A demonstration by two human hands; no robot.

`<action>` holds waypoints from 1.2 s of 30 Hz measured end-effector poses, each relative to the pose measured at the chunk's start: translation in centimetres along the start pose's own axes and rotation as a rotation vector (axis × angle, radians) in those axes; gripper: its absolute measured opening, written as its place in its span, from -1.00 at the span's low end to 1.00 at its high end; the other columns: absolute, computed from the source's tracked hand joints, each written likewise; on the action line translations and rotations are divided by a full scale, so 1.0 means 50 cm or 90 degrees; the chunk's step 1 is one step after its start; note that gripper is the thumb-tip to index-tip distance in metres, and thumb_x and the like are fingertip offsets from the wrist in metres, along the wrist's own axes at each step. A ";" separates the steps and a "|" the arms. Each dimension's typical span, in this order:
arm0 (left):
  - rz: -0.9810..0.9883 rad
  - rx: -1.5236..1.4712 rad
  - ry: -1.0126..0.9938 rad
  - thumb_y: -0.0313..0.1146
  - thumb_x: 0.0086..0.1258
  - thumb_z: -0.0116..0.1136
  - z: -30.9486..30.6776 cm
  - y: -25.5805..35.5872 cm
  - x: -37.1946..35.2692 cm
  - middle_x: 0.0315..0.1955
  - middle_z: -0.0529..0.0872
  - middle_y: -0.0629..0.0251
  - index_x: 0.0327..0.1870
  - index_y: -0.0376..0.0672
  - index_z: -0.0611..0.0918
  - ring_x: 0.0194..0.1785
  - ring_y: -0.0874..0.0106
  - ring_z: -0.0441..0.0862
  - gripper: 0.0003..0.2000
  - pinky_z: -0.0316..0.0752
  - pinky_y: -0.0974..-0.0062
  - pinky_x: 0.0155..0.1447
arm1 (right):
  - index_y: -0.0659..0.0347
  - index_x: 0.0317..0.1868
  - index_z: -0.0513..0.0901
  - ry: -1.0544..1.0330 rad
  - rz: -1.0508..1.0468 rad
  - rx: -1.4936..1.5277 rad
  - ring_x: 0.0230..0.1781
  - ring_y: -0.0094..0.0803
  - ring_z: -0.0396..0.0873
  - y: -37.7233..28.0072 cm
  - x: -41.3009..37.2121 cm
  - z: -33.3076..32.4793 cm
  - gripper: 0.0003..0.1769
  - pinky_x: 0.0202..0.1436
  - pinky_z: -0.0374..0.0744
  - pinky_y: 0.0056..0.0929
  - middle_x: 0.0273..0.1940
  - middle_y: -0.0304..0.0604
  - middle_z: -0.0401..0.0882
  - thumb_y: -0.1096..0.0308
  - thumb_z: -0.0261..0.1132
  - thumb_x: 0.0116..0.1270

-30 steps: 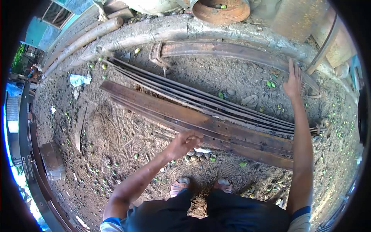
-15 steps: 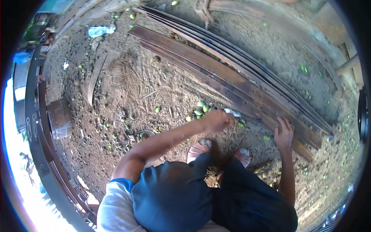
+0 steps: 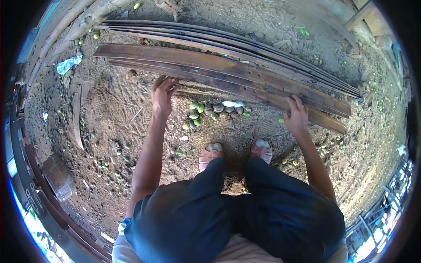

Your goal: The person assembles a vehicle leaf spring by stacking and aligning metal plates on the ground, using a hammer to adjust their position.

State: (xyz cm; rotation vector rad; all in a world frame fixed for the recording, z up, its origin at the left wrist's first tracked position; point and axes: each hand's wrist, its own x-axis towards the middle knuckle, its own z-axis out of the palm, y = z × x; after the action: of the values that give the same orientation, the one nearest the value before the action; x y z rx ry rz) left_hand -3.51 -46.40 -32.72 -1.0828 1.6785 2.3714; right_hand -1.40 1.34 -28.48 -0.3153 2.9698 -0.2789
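Long rusty metal bars (image 3: pixel 175 55) with small holes lie side by side on the dirt, crossing in front of me. My left hand (image 3: pixel 162 95) is at their near edge left of the middle, fingers bent and a little apart; contact there is hard to make out. Farther right, my right hand (image 3: pixel 298 117) has its fingers curled over the nearest bar (image 3: pixel 326 120), thumb on the near side. Between my hands, below the bars, lie several green fruits (image 3: pixel 195 116), some dark round fruits (image 3: pixel 223 115) and a white object (image 3: pixel 232 104).
Behind the bars runs a bundle of thin dark strips (image 3: pixel 210 37). My sandalled feet (image 3: pixel 212 153) stand close to the fruits. More small fruits (image 3: pixel 109 168) are scattered at the left, with a blue-white scrap (image 3: pixel 69 64), a brown block (image 3: pixel 57 175) and long dark beams (image 3: pixel 48 206).
My left hand has moved from beside the green fruits out to the left, up to the bars' near edge. The right hand remains at the nearest bar. The view has turned.
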 end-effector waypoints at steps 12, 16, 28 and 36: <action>-0.038 -0.461 0.044 -0.61 0.25 0.13 -0.071 -0.044 0.231 -0.22 0.70 0.19 -0.15 -0.22 0.60 -0.05 0.22 0.65 -0.83 0.53 0.21 0.22 | 0.08 0.41 0.43 -0.049 0.096 -0.134 0.20 -0.03 0.52 0.046 -0.043 0.005 -0.19 0.39 0.39 -0.03 0.29 -0.10 0.46 0.34 0.40 0.05; -0.033 -0.359 -0.011 -0.67 0.18 0.21 -0.047 -0.039 0.185 -0.33 0.66 0.26 -0.23 -0.17 0.59 -0.23 0.31 0.64 -0.80 0.61 0.39 -0.02 | 0.15 0.45 0.36 -0.050 0.072 -0.200 0.19 -0.01 0.56 0.105 -0.071 0.035 -0.07 0.38 0.41 0.03 0.32 0.03 0.44 0.41 0.44 -0.04; -0.038 -0.285 -0.187 -0.63 0.29 0.21 -0.135 -0.051 0.188 0.00 0.75 0.06 0.03 -0.36 0.66 0.11 0.20 0.70 -0.73 0.59 0.21 0.33 | 0.28 0.12 0.58 -0.042 -0.070 -0.220 0.00 0.04 0.71 0.164 -0.038 0.022 -0.55 0.00 0.73 -0.10 0.06 0.03 0.57 0.39 0.32 0.18; -0.072 -0.203 0.099 -0.56 0.38 0.22 -0.203 -0.023 -0.056 0.03 0.75 0.07 0.05 -0.35 0.66 0.15 0.21 0.70 -0.76 0.60 0.23 0.33 | 0.25 0.20 0.57 -0.185 -0.135 -0.259 -0.09 -0.14 0.75 0.175 -0.055 -0.046 -0.47 -0.12 0.75 -0.23 0.11 -0.02 0.61 0.40 0.33 0.16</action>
State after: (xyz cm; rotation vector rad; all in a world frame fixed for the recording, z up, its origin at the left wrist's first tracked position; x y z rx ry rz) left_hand 4.27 -53.49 -33.83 -1.4001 1.2601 2.5985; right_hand -0.80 10.76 -27.67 -0.6564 2.6816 0.3308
